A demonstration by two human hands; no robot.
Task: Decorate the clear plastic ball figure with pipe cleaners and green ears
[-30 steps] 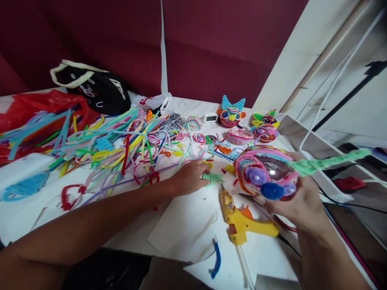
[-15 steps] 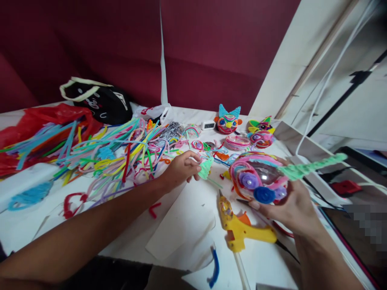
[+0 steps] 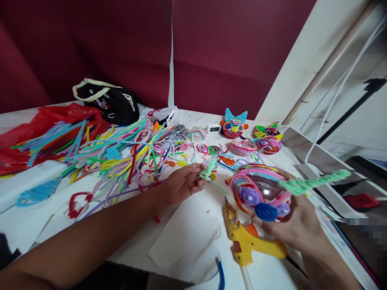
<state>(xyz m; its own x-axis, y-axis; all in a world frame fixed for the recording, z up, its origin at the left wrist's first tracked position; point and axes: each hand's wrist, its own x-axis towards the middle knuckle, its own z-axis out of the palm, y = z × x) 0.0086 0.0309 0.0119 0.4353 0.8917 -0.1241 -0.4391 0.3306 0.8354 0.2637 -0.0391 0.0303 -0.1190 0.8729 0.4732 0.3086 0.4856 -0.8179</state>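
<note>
Between the fingertips of my left hand is a light green pipe-cleaner piece, narrow at the top, with a thin stem trailing to the lower right. My right hand grips a clear ball wrapped in pipe cleaners, mostly pink and red, with purple and blue coiled rosettes on its front. A long light green pipe-cleaner strip sticks out from the ball's right side. Just below the ball, a yellow glue gun lies on the table, its nozzle pointing up and away. My right fingers are partly hidden behind the ball.
Heaped pipe cleaners spread over the left, beside a red plastic bag and a black bag. Finished-looking decorated balls stand at the back with a small digital clock. White sheets lie in front.
The view has shifted, so the scene sits slightly further right. My left hand has turned the green piece, which now looks narrower and more upright. My right hand still holds the ball.
</note>
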